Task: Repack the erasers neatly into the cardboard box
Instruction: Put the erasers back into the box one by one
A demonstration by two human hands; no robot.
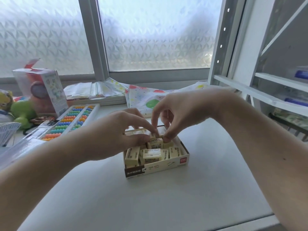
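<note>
A shallow cardboard box (156,169) with dark and white printed sides sits mid-table. Inside lie several cream erasers (152,154) in printed wrappers, some flat, some tilted on edge. My left hand (121,130) hovers over the box's left half, with thumb and forefinger pinching an eraser (155,136) near the box's middle. My right hand (181,110) comes from the right, and its fingertips touch the same eraser from the other side. The far rows of the box are partly hidden by my fingers.
A colourful bead abacus (71,120) lies left of the box. Behind it stand a toy carton (43,90) and a green toy (23,112). Patterned bags (150,97) lie by the window. A white shelf frame (250,84) rises at the right.
</note>
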